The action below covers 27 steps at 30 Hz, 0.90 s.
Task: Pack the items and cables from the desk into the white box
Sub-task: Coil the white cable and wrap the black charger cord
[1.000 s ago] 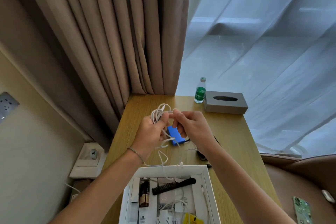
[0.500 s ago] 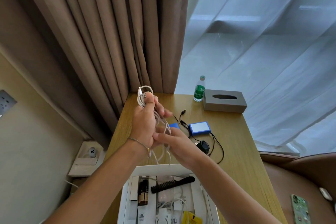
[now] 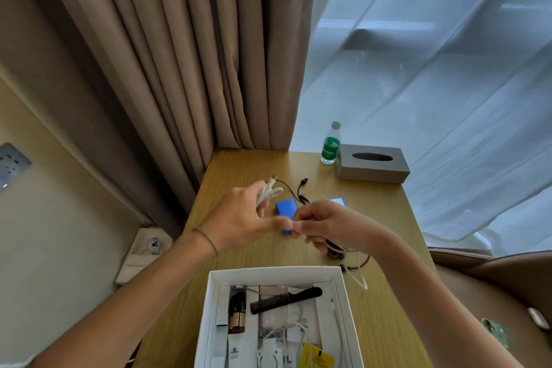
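Both hands work above the middle of the table. The left hand has its grip closed around a bundle of looped white cable, the loops sticking out past the fingers toward the far edge. The right hand pinches another stretch of the same white cable at its fingertips, which meet the left hand's fingers; more of it hangs below the wrist. Under the hands lie a blue box and a thin black cable, resting on the table. The white box sits open at the near edge, already holding a black comb, a brown bottle and white cords. A water bottle and a grey tissue box stand at the far right corner.
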Tool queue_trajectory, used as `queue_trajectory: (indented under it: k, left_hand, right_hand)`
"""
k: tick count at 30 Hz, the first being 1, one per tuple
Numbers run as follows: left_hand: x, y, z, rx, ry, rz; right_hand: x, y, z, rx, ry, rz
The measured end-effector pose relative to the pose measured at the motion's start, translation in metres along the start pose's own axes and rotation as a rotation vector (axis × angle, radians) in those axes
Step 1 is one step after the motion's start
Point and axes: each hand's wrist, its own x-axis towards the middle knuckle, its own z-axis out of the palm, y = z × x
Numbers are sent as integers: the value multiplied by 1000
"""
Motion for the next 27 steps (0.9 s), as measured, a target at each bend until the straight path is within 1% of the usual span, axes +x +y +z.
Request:
queue_trajectory:
  k: [2, 4, 6, 8, 10, 11, 13, 15, 17, 20, 21, 22, 24, 26, 27]
  left_hand:
    - [-2, -1, 8, 102, -138, -41]
    - [-5, -3, 16, 71, -206, -59]
    - [-8, -3, 21, -94, -228, -88]
    - [-11, 0, 25, -378, -170, -142]
    - [-11, 5, 30, -636, 5, -228]
    - [-10, 8, 33, -697, 111, -279]
    - [-8, 14, 41, -712, 300, -386]
    - [-5, 18, 47, -749, 415, -492]
    - [0, 23, 45, -950, 418, -571]
    - [6, 22, 32, -1377, 378, -600]
    - [7, 19, 27, -1473, 374, -606]
    - [7, 16, 23, -1510, 377, -613]
    - [6, 8, 21, -1438, 394, -635]
    - [2, 2, 25, -1216, 429, -628]
    - [-1, -1, 29, -1082, 440, -598]
  right_hand:
    - [-1, -6, -11, -196, 0, 8]
    - [-2, -10, -21, -353, 44, 22]
    - [-2, -11, -26, -395, 115, 20]
    - [-1, -8, -24, -374, 193, -12]
    - [3, -3, -11, -281, 272, -35]
    - [6, -1, -1, -209, 308, -38]
    - [13, 5, 22, -56, 347, -26]
    - [22, 12, 46, 63, 350, 19]
    - [28, 18, 64, 194, 315, 65]
    - [26, 30, 84, 404, 214, 73]
    - [22, 35, 89, 444, 176, 70]
    - [17, 41, 92, 469, 134, 65]
    - [6, 49, 94, 506, 61, 57]
    - [-5, 52, 86, 538, 38, 56]
    - [-10, 51, 78, 529, 42, 52]
